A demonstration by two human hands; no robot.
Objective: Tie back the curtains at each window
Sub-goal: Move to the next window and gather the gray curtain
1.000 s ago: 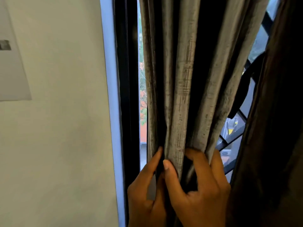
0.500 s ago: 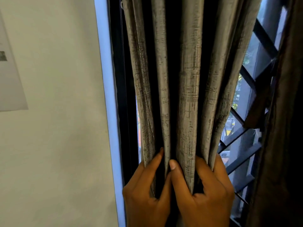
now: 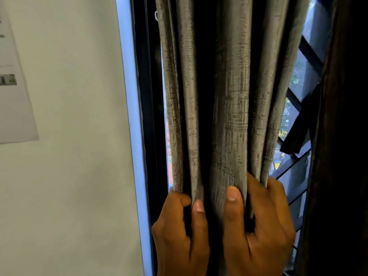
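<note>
Wall [image 3: 65, 176]: pale, fills the left; a paper sheet [image 3: 14, 86] hangs on it at the far left edge.
Grey curtain [image 3: 229, 116]: gathered into upright folds at centre, just beside the black window frame [image 3: 147, 116]; a thin strip of daylight shows between them.
Dark curtain [image 3: 342, 136]: along the right edge, with the window grille [image 3: 304, 170] showing in the gap between the two curtains.
Left hand [image 3: 179, 236]: fingers curled round the leftmost folds, thumb pressed on the front.
Right hand [image 3: 258, 232]: touching the left hand's side, fingers tucked between the right folds, thumb upright on the middle fold.
</note>
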